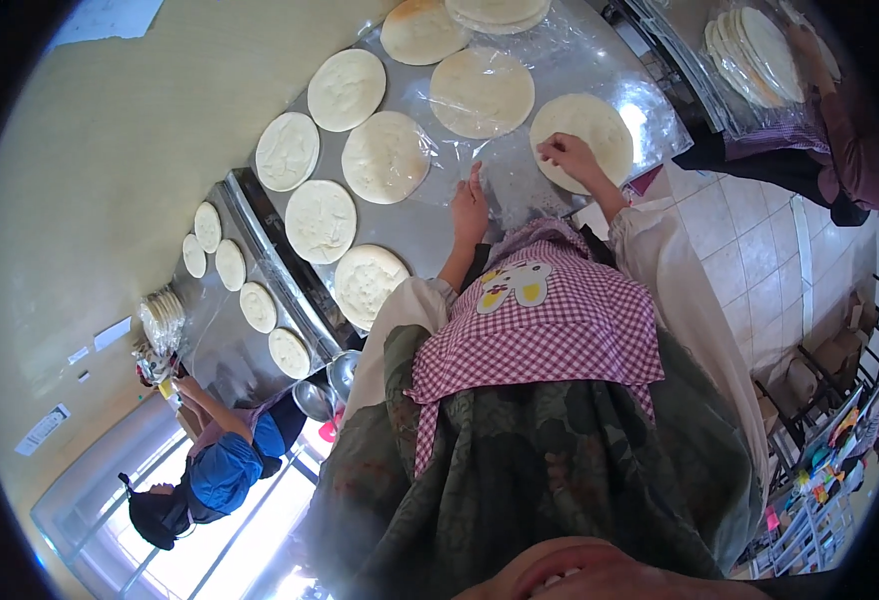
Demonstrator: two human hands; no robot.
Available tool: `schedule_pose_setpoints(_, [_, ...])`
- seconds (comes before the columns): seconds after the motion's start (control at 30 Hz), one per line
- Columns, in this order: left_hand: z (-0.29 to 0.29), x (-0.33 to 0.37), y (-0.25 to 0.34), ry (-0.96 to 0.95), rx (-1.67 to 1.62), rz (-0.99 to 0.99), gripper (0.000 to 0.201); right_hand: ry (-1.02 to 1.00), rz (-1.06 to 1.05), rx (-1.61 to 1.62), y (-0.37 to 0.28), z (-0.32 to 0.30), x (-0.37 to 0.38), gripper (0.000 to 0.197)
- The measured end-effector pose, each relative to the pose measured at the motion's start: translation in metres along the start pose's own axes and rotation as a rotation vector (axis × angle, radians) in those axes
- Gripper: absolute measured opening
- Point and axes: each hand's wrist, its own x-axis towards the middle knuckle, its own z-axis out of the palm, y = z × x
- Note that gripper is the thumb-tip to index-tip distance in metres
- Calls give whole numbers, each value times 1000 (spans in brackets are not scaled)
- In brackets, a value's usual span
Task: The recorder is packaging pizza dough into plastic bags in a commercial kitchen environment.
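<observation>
Your left hand (470,213), fingers raised, is beside clear plastic (452,152); your right hand (571,161) curls above a bread (600,125). Whether either grips anything, you can't tell. Other breads (347,90) spread across the table (615,68), presumably against sticking.

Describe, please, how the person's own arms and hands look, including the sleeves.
The left hand and right hand are bare, with no gloves. Loose, off-white sleeves end short of the wrists. Any small ring would be hard to make out here.
</observation>
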Motion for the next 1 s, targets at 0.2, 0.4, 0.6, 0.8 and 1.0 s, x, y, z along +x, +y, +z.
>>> schedule_pose_setpoints(0.2, [-8, 0, -1, 47, -40, 37, 39, 94, -27, -340, -1, -28, 1, 34])
schedule_pose_setpoints(0.4, [-5, -5, 19, 5, -20, -24, 41, 639, -294, -456, 37, -61, -16, 61])
schedule_pose_setpoints(0.6, [-9, -12, 23, -47, -41, 15, 45, 782, 304, -701, 43, -60, -37, 89])
schedule_pose_setpoints(0.8, [-5, -9, 26, -76, -44, 1, 46, 407, 355, -24, 80, -82, -26, 78])
schedule_pose_setpoints(1.0, [-8, -6, 16, -39, -12, 79, 45, 601, 141, 566, 12, -75, -67, 44])
